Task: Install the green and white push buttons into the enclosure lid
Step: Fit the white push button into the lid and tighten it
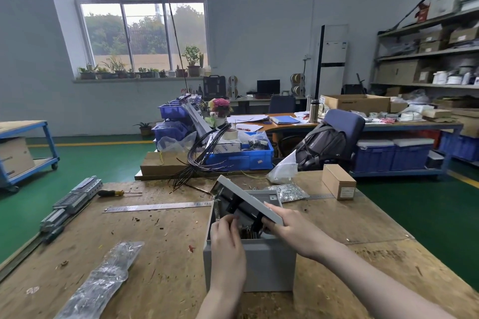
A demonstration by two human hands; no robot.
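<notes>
A grey enclosure box (pixel 267 264) stands on the wooden bench in front of me. Its grey lid (pixel 248 197) is tilted up over the open box, inner face towards me. Two black button bodies (pixel 234 205) stick out of the lid's underside. My right hand (pixel 287 225) grips the lid's near right edge. My left hand (pixel 226 238) reaches under the lid, fingers pinched at the left black button body. The buttons' coloured caps are hidden on the lid's far face.
A steel ruler (pixel 158 206) and a yellow-handled screwdriver (pixel 114 192) lie to the left, beside DIN rails (pixel 70 203). A plastic bag (pixel 103 277) lies near left. A bag of screws (pixel 291 191) and a cardboard box (pixel 338 181) sit to the right. Black cables (pixel 202 160) and blue bins lie behind.
</notes>
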